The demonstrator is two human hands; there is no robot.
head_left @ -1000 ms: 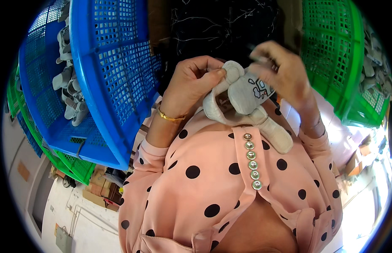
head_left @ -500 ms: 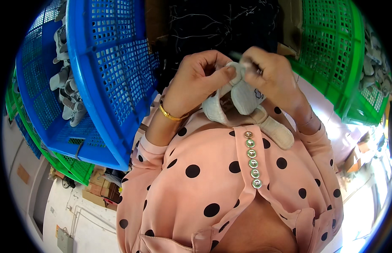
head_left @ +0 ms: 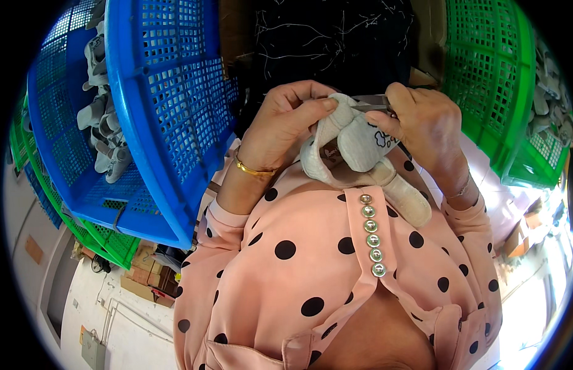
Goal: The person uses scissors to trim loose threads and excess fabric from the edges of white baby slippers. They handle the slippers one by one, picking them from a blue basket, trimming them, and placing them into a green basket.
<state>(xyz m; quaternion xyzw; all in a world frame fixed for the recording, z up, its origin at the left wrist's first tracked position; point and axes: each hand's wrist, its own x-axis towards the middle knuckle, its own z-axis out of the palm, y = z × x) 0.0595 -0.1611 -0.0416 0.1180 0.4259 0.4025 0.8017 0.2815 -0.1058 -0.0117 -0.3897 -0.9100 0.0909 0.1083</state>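
My left hand (head_left: 292, 120) pinches the top edge of a small light-grey fabric shoe (head_left: 358, 148) between thumb and fingers. The shoe hangs just in front of my chest, its opening showing, with a dark outlined pattern on one side. A pale rounded piece (head_left: 409, 200), perhaps the sole of a second shoe, juts out below it. On the other side my right hand (head_left: 425, 123) is closed on small metal thread snips (head_left: 374, 105). Their blades point left and lie against the shoe's upper edge, close to my left thumb.
A tall blue plastic crate (head_left: 181, 92) stands close on my left, with several small grey shoes (head_left: 117, 161) beyond its wall. To my right a green crate (head_left: 488, 80) also holds shoes (head_left: 551, 92). Dark cloth strewn with loose threads (head_left: 329, 46) lies ahead.
My right hand has opened out to the right and the snips now show clearly, their blades at the shoe's edge. My left hand keeps its pinch on the shoe.
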